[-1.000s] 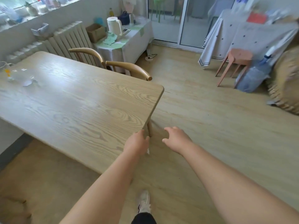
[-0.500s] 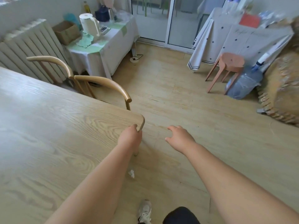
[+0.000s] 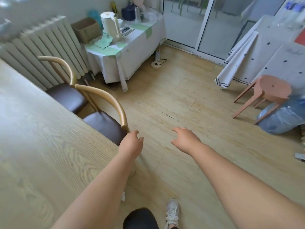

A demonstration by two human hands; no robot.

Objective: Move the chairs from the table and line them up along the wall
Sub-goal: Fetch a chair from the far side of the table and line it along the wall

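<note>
Head: curved-backed, dark-cushioned wooden chair

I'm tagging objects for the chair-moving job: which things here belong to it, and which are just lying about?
Job: near curved-back wooden chair with dark brown seat; far matching chair; light wooden table; left hand; right hand.
Lying about: pink plastic stool; white kettle; brown cardboard box; white ribbed radiator.

1. This was a home dining room: a wooden table had two padded chairs tucked in at its far side.
2. Beyond the table stood a radiator and a cloth-covered side table bearing a kettle.
3. Further beyond the table were a sliding glass door and a plastic stool.
</note>
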